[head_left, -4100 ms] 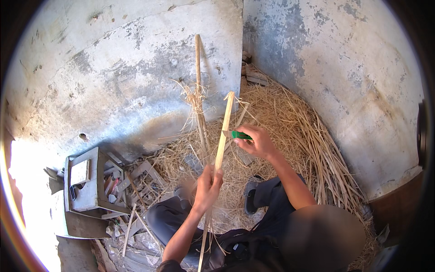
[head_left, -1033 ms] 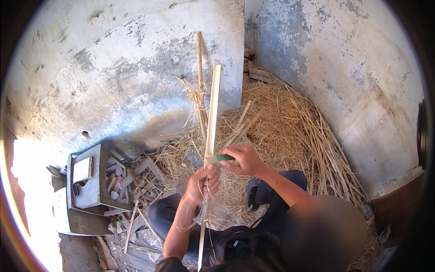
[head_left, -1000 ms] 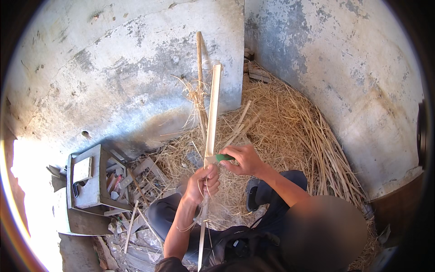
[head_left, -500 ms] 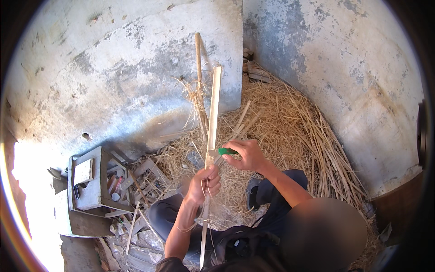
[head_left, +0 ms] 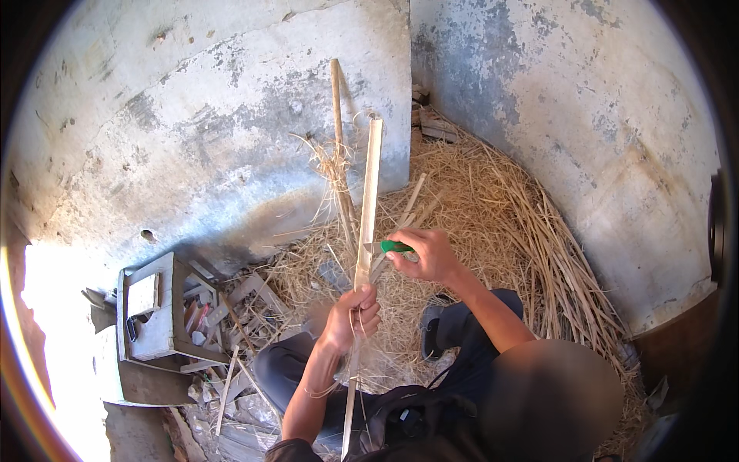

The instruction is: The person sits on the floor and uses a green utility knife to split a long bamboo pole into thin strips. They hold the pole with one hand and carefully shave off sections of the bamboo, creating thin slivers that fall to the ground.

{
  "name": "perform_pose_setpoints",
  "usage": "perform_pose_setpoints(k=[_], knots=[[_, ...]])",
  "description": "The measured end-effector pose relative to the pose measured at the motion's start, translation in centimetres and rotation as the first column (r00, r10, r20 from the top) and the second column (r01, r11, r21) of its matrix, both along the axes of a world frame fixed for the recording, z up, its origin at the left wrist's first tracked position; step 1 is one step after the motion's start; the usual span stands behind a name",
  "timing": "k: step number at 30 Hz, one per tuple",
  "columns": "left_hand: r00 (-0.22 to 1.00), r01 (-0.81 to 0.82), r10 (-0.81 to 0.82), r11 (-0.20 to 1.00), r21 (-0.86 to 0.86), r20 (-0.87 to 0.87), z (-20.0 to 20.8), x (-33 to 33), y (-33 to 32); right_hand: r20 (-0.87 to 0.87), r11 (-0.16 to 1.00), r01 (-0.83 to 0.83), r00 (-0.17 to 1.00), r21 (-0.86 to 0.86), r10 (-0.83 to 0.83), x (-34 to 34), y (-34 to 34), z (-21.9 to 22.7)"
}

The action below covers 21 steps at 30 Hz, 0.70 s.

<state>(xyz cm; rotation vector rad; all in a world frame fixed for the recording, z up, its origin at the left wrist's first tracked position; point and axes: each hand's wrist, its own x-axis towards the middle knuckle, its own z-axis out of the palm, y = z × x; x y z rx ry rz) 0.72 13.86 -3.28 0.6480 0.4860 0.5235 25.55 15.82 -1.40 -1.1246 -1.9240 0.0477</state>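
Observation:
A long pale strip, apparently split bamboo [head_left: 370, 185], runs upright from my lap toward the wall. My left hand [head_left: 352, 319] is wrapped round it at mid-length, with thin loose fibres hanging about the wrist. Above that, my right hand [head_left: 427, 256] grips a knife by its green handle [head_left: 396, 247]. The short metal blade [head_left: 376, 248] lies against the strip's right edge, pointing left. Part of the handle is hidden by my fingers.
Straw-like shavings [head_left: 477, 185] cover the floor ahead and right, with long thin strips [head_left: 573, 254] heaped along the right wall. A wooden stool [head_left: 165, 308] lies on its side at left among scraps. A stick [head_left: 337, 100] leans on the peeling wall [head_left: 231, 100].
My right hand and the knife have moved slightly up along the strip, away from my left hand. The strip's upper end has shifted a little to the right.

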Motion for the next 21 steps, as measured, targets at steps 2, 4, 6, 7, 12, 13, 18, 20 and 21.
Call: perform_pose_setpoints(k=[2,4,6,7,12,13,18,20,21], knots=[[1.000,0.000,0.000,1.000,0.002,0.001,0.1,0.0,-0.1,0.024,1.000,0.006,1.000,0.024,-0.007,0.2,0.3,-0.3],[1.000,-0.002,0.002,1.000,0.010,-0.005,0.2,-0.1,-0.1,0.039,0.999,0.013,0.999,0.049,-0.015,0.3,0.5,-0.5],[1.000,-0.009,0.009,1.000,0.009,-0.005,0.1,0.0,-0.1,0.045,0.997,0.021,0.999,0.073,-0.024,0.4,0.6,-0.5],[1.000,-0.012,0.012,1.000,0.008,-0.005,0.0,0.1,-0.1,0.056,0.998,0.026,0.998,0.060,-0.030,0.4,0.6,-0.5],[0.998,-0.005,0.006,1.000,0.024,-0.057,0.9,0.4,-0.7,0.012,0.997,0.057,0.998,0.044,-0.058,1.4,0.8,-0.3],[0.998,0.006,-0.004,1.000,0.030,-0.065,1.0,0.5,-0.8,0.014,0.995,0.082,0.996,0.055,-0.083,1.7,1.0,-0.1],[0.998,0.006,-0.004,0.999,0.032,-0.066,0.7,0.6,-0.8,0.007,0.990,0.115,0.993,0.082,-0.116,2.5,1.4,0.6],[0.998,0.003,-0.001,1.000,0.028,-0.058,0.6,0.7,-0.8,0.021,0.988,0.120,0.992,0.096,-0.123,2.6,1.5,0.4],[0.998,-0.001,0.003,1.000,0.030,-0.059,0.8,0.7,-0.9,0.028,0.987,0.122,0.992,0.103,-0.126,2.7,1.6,0.4]])
